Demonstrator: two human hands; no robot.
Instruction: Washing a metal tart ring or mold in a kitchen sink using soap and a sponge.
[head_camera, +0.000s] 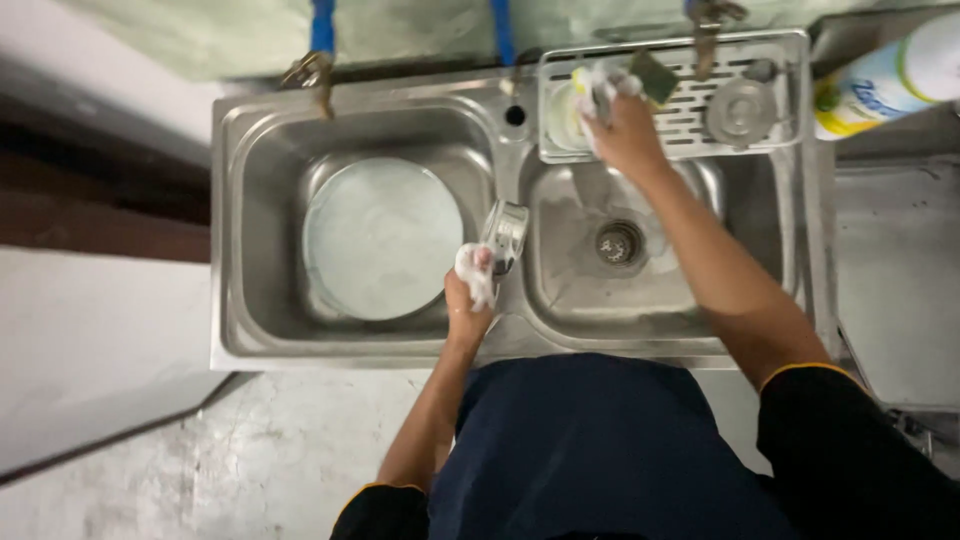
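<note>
Stainless double sink (250, 340) seen from above, person standing at its front edge. Left hand (468, 305), soapy, fingers closed around a small steel cup (505, 235), holding it tilted over the divider between the two basins, mouth facing toward the right basin. Foam covers the fingers (474, 268) at the cup's rim. Right hand (625, 130) reaches up to the slotted drain rack (790, 50) sitting across the back of the right basin; fingers curled on a foamy white scrubber (600, 85), pressed against a pale round dish (562, 115) at the rack's left end. Green sponge (655, 75) just beside that hand, on the rack. Round steel lid (740, 110) lies further right on the rack. Left basin holds a large round plate (380, 240), flat on the bottom. Right basin drain (618, 243) uncovered. Detergent bottle (885, 80) on its side at top right, off the sink. Two taps with blue pipes along the back wall.
</note>
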